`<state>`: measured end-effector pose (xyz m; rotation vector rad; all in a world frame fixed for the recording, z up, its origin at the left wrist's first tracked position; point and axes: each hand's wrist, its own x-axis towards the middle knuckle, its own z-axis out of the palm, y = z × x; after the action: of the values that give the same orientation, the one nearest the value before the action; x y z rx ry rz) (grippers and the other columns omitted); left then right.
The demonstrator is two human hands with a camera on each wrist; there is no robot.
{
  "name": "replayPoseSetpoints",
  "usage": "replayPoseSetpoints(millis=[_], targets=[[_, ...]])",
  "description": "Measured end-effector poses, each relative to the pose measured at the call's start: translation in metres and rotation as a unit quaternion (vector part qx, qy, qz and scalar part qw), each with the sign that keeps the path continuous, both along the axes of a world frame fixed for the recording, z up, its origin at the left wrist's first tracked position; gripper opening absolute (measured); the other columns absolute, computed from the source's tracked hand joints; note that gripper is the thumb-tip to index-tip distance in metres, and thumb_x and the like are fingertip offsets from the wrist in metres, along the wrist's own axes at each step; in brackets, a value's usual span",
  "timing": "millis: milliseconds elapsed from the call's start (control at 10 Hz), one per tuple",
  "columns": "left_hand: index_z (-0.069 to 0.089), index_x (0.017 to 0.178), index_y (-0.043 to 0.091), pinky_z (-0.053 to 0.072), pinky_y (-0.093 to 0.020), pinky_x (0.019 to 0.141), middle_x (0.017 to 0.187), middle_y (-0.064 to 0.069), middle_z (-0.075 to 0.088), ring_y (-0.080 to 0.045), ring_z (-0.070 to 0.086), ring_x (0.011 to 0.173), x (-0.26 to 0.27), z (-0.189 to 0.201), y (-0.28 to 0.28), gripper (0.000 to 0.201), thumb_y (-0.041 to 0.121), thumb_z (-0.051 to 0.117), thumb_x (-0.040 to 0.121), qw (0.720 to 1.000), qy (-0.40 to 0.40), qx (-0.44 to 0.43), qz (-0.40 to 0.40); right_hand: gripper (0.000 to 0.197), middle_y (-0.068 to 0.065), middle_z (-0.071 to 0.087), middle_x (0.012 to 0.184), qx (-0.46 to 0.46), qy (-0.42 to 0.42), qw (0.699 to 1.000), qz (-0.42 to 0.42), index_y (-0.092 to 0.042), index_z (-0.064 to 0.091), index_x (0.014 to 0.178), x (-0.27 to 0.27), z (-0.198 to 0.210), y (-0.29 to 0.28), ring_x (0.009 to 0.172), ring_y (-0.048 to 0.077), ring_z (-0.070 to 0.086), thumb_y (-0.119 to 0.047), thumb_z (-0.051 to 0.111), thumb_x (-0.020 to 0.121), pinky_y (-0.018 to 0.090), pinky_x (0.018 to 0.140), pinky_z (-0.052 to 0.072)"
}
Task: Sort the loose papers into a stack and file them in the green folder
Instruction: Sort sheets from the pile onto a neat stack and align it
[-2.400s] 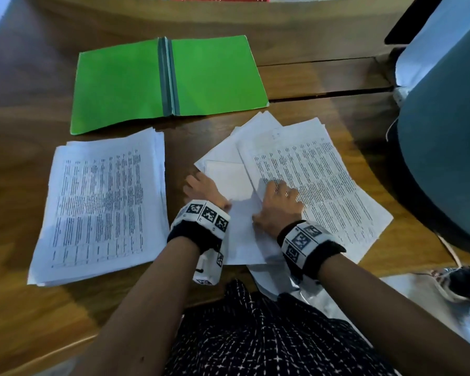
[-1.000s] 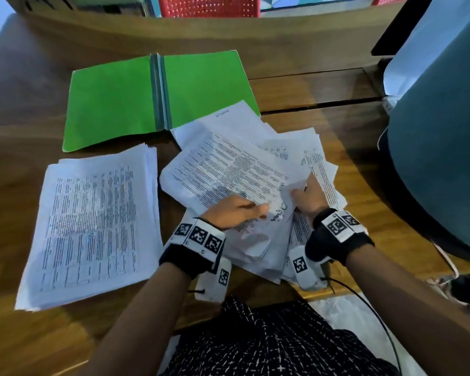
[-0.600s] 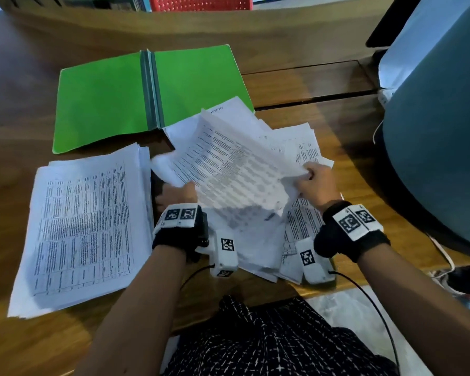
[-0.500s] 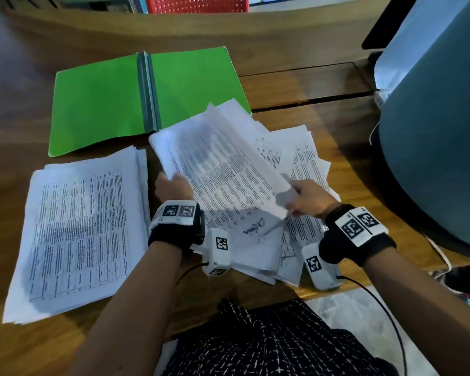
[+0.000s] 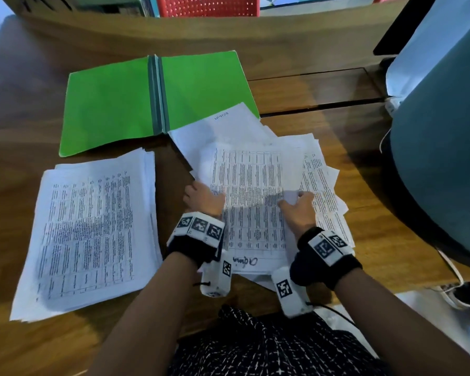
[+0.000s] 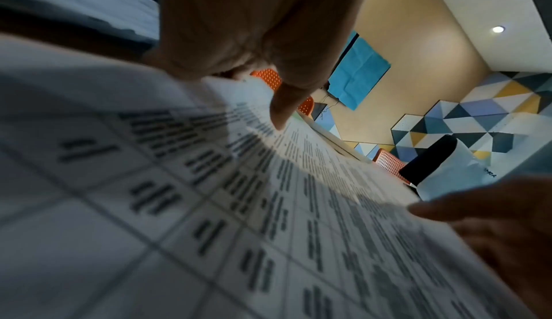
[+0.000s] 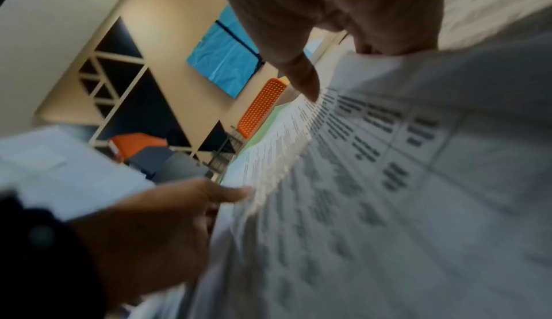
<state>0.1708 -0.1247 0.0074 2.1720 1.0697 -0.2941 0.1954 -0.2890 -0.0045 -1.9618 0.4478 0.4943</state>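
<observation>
The green folder (image 5: 201, 88) lies open at the back of the wooden table. A squared stack of printed papers (image 5: 92, 229) sits at the left. The loose papers (image 5: 318, 175) are fanned in a pile at the centre right, one corner overlapping the folder. On top is a printed table sheet (image 5: 253, 202). My left hand (image 5: 204, 198) pinches its left edge and my right hand (image 5: 296, 206) pinches its right edge. In the left wrist view the left thumb (image 6: 280, 111) presses on the sheet (image 6: 269, 229). In the right wrist view the right thumb (image 7: 304, 81) does the same on the sheet (image 7: 388, 194).
A big blue-grey draped object (image 5: 442, 158) crowds the table's right side. A seam (image 5: 318, 108) crosses the table behind the pile. A white cable (image 5: 452, 278) hangs off the near right corner. A red chair (image 5: 206, 5) stands beyond the far edge.
The top sheet was lifted and tilted between both hands. It has now turned square to me and come down flatter over the loose pile, with each hand on one side edge.
</observation>
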Motion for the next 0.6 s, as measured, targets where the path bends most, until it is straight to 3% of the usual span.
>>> replayPoseSetpoints(millis=[100,200,300,400,500,600], targets=[[0.031,0.137,0.001,0.032,-0.046,0.107,0.143,-0.018,0.032,-0.034,0.032,0.133,-0.006,-0.006,-0.005,0.054,0.023,0.053,0.092,0.998,-0.034,0.011,0.050,0.013,0.003,0.047,0.079,0.007,0.034,0.997,0.064,-0.008,0.043,0.095,0.002,0.014,0.008,0.084,0.021,0.048,0.003,0.047,0.088,0.017,0.049,0.036],[0.043,0.128,-0.002,0.036,-0.039,0.101,0.135,-0.022,0.043,-0.036,0.042,0.124,-0.006,-0.010,0.008,0.047,0.029,0.049,0.094,0.992,-0.088,-0.036,0.088,0.019,0.003,0.050,0.065,-0.060,-0.072,0.985,0.142,-0.007,0.051,0.068,0.016,0.054,-0.001,0.068,0.019,0.049,0.000,0.051,0.086,0.016,0.041,0.033],[0.047,0.124,-0.009,0.039,-0.038,0.099,0.132,-0.027,0.050,-0.037,0.048,0.123,-0.001,-0.008,0.026,0.049,0.029,0.048,0.094,0.982,-0.098,-0.092,0.135,0.019,0.027,0.062,0.081,-0.190,-0.247,0.937,0.160,0.005,0.065,0.087,0.034,0.107,-0.017,0.081,0.034,0.060,-0.012,0.057,0.081,0.034,0.065,0.038],[0.058,0.113,-0.008,0.044,-0.041,0.098,0.131,-0.028,0.054,-0.039,0.053,0.119,0.004,-0.007,0.037,0.036,0.020,0.047,0.095,0.973,-0.094,-0.158,0.137,0.039,0.032,0.064,0.089,-0.324,-0.349,0.867,0.145,0.002,0.067,0.087,0.047,0.153,-0.031,0.089,0.043,0.059,-0.026,0.046,0.070,0.046,0.088,0.040],[0.056,0.082,0.012,0.050,-0.030,0.072,0.131,-0.027,0.054,-0.031,0.062,0.086,0.009,-0.006,0.043,0.018,0.009,0.045,0.095,0.959,-0.109,-0.229,0.129,0.025,0.018,0.066,0.097,-0.397,-0.415,0.791,0.211,-0.010,0.068,0.084,0.055,0.170,-0.033,0.109,0.037,0.053,-0.011,0.052,0.065,0.057,0.105,0.021],[0.046,0.096,0.014,0.043,-0.021,0.059,0.108,-0.018,0.057,-0.022,0.058,0.070,0.016,-0.005,0.041,0.009,0.008,0.051,0.092,0.956,-0.108,-0.244,0.123,0.019,0.011,0.066,0.104,-0.446,-0.441,0.681,0.379,-0.014,0.069,0.070,0.051,0.163,-0.014,0.119,0.038,0.053,-0.008,0.057,0.056,0.072,0.096,0.023]])
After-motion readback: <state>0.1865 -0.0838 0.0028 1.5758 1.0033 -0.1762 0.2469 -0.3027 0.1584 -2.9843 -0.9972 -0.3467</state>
